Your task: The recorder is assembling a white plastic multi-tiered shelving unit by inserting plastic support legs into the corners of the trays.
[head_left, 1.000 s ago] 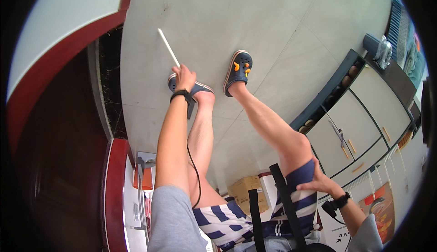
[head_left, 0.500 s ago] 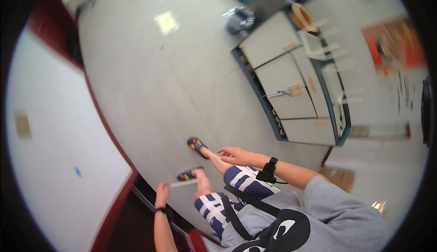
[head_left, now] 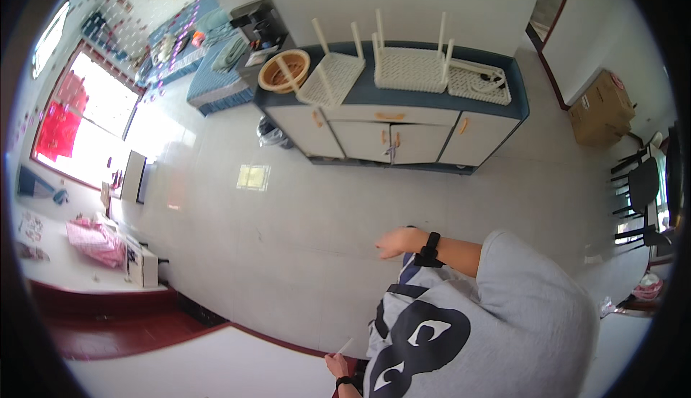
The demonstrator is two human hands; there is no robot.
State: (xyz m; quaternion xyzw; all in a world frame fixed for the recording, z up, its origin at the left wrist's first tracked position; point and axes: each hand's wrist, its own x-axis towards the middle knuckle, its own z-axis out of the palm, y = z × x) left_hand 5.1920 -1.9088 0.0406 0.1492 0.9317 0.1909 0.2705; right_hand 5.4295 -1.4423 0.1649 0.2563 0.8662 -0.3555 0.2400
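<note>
Low in the view, my left hand [head_left: 336, 365] is closed around one end of a thin white stick [head_left: 345, 346], which points up and to the right. My right hand [head_left: 402, 242] hangs in front of my body, its fingers loosely bent and nothing visible in them. Ahead stands a long white cabinet with a blue top [head_left: 414, 104]. Two white woven-look racks, the left rack [head_left: 335, 78] and the middle rack [head_left: 409, 67], lie on it with their legs upward. A third white panel [head_left: 475, 85] carries small dark and white pieces.
A round wicker basket [head_left: 284, 70] sits at the cabinet's left end, above a lined bin [head_left: 273, 133] on the floor. At right are a cardboard box [head_left: 603, 109] and black chairs [head_left: 639, 186]. A white surface with a red edge [head_left: 237, 355] is near on my left.
My view has swung up and levelled, bringing in the cabinet top, bed and window. My left hand still has the white stick. The right hand's fingers look more bent than before.
</note>
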